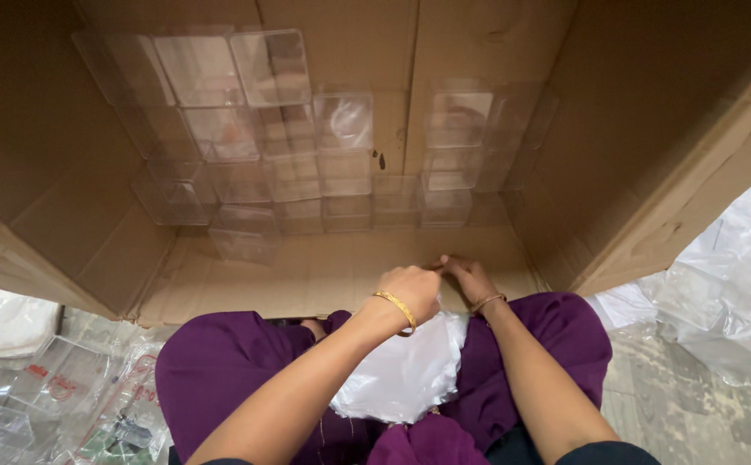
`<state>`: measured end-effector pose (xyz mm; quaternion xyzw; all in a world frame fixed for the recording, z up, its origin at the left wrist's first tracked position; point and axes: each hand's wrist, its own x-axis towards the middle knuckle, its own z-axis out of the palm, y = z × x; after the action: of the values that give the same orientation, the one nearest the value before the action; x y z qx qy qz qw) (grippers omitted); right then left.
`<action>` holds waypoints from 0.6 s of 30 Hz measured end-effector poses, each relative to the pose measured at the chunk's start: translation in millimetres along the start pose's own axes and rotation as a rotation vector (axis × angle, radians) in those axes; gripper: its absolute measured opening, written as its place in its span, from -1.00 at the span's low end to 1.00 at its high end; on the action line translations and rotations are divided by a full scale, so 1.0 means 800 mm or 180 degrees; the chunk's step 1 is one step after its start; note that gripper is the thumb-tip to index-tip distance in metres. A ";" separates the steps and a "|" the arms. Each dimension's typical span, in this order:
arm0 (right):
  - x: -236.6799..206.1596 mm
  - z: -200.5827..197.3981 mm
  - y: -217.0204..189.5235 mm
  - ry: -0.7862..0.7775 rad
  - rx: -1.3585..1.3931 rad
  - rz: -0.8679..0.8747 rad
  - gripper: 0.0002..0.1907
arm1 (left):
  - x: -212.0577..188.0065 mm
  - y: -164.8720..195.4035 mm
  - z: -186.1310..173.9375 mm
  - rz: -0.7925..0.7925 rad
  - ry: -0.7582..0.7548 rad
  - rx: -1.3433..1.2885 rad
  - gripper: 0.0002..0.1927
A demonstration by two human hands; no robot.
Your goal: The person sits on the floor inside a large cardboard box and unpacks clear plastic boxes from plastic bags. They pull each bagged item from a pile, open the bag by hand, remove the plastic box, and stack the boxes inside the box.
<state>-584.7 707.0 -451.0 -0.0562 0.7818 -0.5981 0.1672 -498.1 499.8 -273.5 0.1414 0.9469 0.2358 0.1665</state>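
Note:
My left hand (410, 291) and my right hand (468, 277) meet at the near edge of a large open cardboard box (479, 43). Both have fingers closed, pinching the top of a white plastic bag (406, 370) that rests on my lap between my purple-clad knees. A gold bangle sits on my left wrist and a thin one on my right. Inside the box, several clear plastic boxes (341, 155) stand stacked in rows against the far wall.
Crumpled clear plastic sheets (729, 284) lie to the right of the box on the patterned floor. More clear plastic boxes and wrappers (48, 387) lie at the lower left. The box's near flap (307, 275) lies flat before my knees.

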 end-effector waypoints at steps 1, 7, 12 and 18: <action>0.003 -0.001 0.007 0.0021 0.0011 0.0017 -0.53 | -0.004 0.004 -0.007 0.0003 -0.0071 0.0104 -0.76; 0.010 0.001 0.032 0.0271 0.0370 0.0260 -0.59 | -0.031 0.007 -0.070 0.0346 0.0448 -0.0081 -0.70; 0.004 0.007 -0.055 0.0404 0.1556 0.0692 -0.39 | -0.026 -0.026 -0.157 0.1161 0.0965 -0.0571 -0.67; -0.033 -0.006 -0.295 -0.1509 0.1111 -0.1765 -0.20 | -0.008 -0.038 -0.205 0.1218 0.1145 -0.0969 -0.65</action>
<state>-587.9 653.4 -219.9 -0.3722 0.5635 -0.7147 0.1822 -560.6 406.6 -150.4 0.2466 0.8712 0.4233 -0.0319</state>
